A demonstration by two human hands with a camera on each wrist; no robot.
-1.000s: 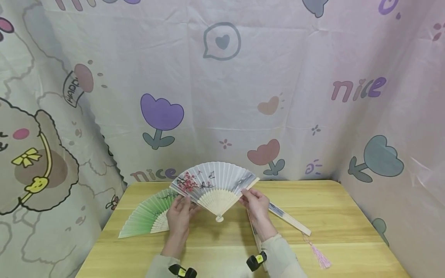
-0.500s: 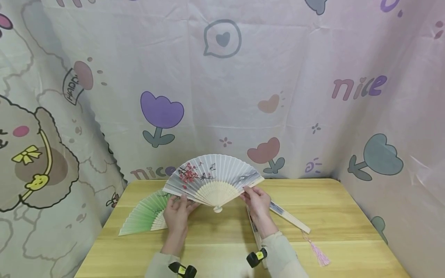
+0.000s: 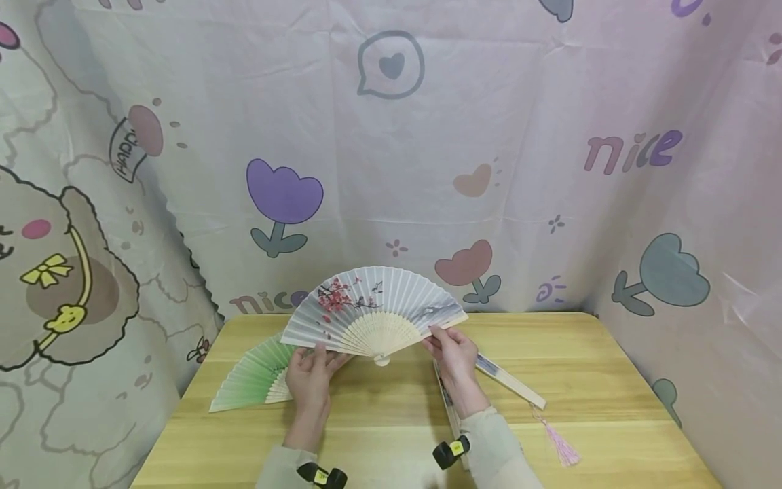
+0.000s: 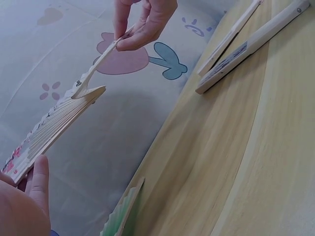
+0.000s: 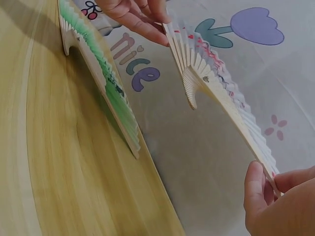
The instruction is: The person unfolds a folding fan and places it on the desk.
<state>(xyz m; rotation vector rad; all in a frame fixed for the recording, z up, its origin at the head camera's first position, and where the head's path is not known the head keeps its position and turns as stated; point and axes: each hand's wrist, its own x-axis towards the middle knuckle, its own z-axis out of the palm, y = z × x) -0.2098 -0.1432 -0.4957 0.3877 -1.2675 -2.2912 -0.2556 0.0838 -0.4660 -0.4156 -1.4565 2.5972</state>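
Observation:
A white folding fan [image 3: 375, 299], painted with red blossoms and small birds, is spread wide and held up above the table. My left hand [image 3: 310, 380] pinches its left outer rib between thumb and fingers. On the opposite side my right hand [image 3: 455, 367] pinches the right outer rib. Both grips show in the right wrist view, where the fan's pale ribs [image 5: 229, 115] hang between the hands. Behind my left hand a green folding fan [image 3: 247, 380] stands spread on the table, partly covered by that hand and the white fan.
Right of my right hand lies a folded fan [image 3: 513, 384] with a pink tassel [image 3: 560, 445]. Another folded fan [image 3: 449, 404] lies partly under my right forearm. The wooden table [image 3: 611, 380] meets a printed cloth backdrop [image 3: 525, 136] at the back and sides.
The white fan has risen and spread wider, its left edge dropping outward to the left. My hands have moved slightly apart, and the view has tilted a little downward.

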